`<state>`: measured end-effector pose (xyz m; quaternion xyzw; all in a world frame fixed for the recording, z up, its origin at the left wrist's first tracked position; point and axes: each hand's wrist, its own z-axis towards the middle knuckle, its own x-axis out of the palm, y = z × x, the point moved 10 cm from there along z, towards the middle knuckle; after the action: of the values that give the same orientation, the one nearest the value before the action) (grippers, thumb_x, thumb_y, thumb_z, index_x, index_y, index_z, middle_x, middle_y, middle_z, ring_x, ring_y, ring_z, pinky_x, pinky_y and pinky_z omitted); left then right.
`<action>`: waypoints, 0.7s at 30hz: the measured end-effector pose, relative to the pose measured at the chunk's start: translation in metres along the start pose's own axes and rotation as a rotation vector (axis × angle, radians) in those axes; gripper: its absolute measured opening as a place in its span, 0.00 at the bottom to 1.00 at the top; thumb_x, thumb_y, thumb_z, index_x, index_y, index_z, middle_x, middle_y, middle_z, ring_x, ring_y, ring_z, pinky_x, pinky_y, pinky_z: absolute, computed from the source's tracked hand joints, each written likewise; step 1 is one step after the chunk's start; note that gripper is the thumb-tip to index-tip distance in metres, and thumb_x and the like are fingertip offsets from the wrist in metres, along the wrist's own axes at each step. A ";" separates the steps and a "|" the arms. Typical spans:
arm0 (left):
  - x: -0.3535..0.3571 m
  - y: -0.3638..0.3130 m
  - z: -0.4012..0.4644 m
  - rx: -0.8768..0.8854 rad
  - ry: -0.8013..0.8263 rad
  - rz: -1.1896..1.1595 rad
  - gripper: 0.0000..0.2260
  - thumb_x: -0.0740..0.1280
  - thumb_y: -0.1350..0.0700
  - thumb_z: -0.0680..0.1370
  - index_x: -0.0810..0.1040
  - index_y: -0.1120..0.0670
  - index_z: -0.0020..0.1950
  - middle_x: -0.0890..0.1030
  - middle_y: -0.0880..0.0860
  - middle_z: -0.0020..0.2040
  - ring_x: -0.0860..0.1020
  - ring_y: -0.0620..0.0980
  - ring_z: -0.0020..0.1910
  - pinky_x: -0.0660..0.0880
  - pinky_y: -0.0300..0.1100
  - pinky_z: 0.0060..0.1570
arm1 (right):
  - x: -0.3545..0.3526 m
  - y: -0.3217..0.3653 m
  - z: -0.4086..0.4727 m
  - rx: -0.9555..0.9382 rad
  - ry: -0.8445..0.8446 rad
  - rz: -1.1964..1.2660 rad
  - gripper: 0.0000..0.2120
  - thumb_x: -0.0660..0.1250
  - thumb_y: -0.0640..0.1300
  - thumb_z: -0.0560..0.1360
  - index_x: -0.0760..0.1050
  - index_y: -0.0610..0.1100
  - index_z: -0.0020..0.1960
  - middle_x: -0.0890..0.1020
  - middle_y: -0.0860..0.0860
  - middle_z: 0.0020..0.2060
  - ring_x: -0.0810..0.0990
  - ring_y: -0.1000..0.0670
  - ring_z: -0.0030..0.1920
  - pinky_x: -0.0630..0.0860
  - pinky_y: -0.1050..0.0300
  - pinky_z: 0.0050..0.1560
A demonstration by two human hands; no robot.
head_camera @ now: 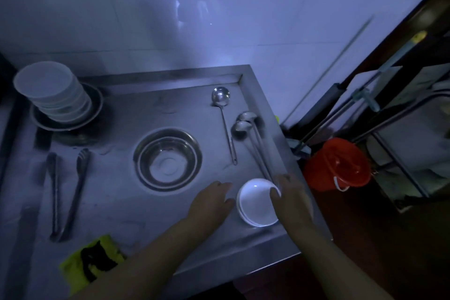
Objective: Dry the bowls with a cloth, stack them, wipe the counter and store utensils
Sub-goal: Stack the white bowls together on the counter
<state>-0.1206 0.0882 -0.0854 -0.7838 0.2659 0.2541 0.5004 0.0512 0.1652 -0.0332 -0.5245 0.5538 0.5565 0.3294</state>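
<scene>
A small stack of white bowls sits near the front right corner of the steel counter. My left hand touches its left side and my right hand touches its right rim, fingers spread. A taller stack of white bowls stands on a dark plate at the back left. A yellow-green cloth lies at the front left edge. One ladle and two more ladles lie at the right. Tongs lie at the left.
A steel bowl sits in a round recess mid-counter. A raised rim runs along the counter's back and right sides. Beyond the right edge stand an orange bucket and a metal rack. Tiled wall behind. The light is dim.
</scene>
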 end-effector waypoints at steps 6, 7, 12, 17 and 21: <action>0.046 -0.004 0.007 -0.140 0.069 -0.117 0.19 0.63 0.50 0.77 0.70 0.55 0.66 0.77 0.56 0.61 0.74 0.54 0.59 0.67 0.39 0.51 | 0.043 -0.056 -0.017 0.201 0.155 0.186 0.16 0.60 0.45 0.78 0.71 0.43 0.64 0.79 0.42 0.56 0.77 0.42 0.54 0.75 0.51 0.52; 0.049 -0.005 0.008 -0.143 0.062 -0.129 0.16 0.63 0.51 0.77 0.72 0.56 0.63 0.78 0.56 0.59 0.75 0.55 0.57 0.66 0.39 0.48 | 0.047 -0.058 -0.017 0.218 0.162 0.224 0.14 0.60 0.45 0.78 0.73 0.42 0.62 0.80 0.42 0.52 0.78 0.42 0.52 0.76 0.51 0.50; 0.053 -0.005 0.006 -0.148 0.022 -0.166 0.12 0.62 0.55 0.77 0.76 0.56 0.59 0.80 0.56 0.54 0.77 0.54 0.53 0.67 0.39 0.44 | 0.056 -0.055 -0.018 0.219 0.144 0.392 0.12 0.58 0.42 0.78 0.76 0.39 0.56 0.79 0.42 0.45 0.76 0.45 0.45 0.73 0.55 0.41; 0.035 0.009 -0.003 -0.166 -0.049 -0.192 0.13 0.63 0.54 0.76 0.76 0.54 0.60 0.81 0.55 0.55 0.77 0.53 0.54 0.68 0.39 0.46 | 0.058 -0.028 -0.014 0.173 0.164 0.337 0.09 0.58 0.41 0.79 0.75 0.38 0.49 0.78 0.43 0.42 0.77 0.44 0.44 0.72 0.56 0.42; -0.009 0.032 -0.015 -0.179 -0.149 -0.227 0.11 0.65 0.53 0.74 0.78 0.54 0.55 0.82 0.53 0.52 0.78 0.51 0.50 0.68 0.38 0.43 | 0.048 0.024 -0.008 0.076 0.135 0.377 0.11 0.58 0.40 0.79 0.72 0.39 0.40 0.74 0.46 0.34 0.75 0.46 0.38 0.65 0.59 0.31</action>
<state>-0.1464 0.0647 -0.0945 -0.8292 0.1143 0.2760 0.4723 0.0186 0.1426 -0.0711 -0.4348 0.6838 0.5504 0.2010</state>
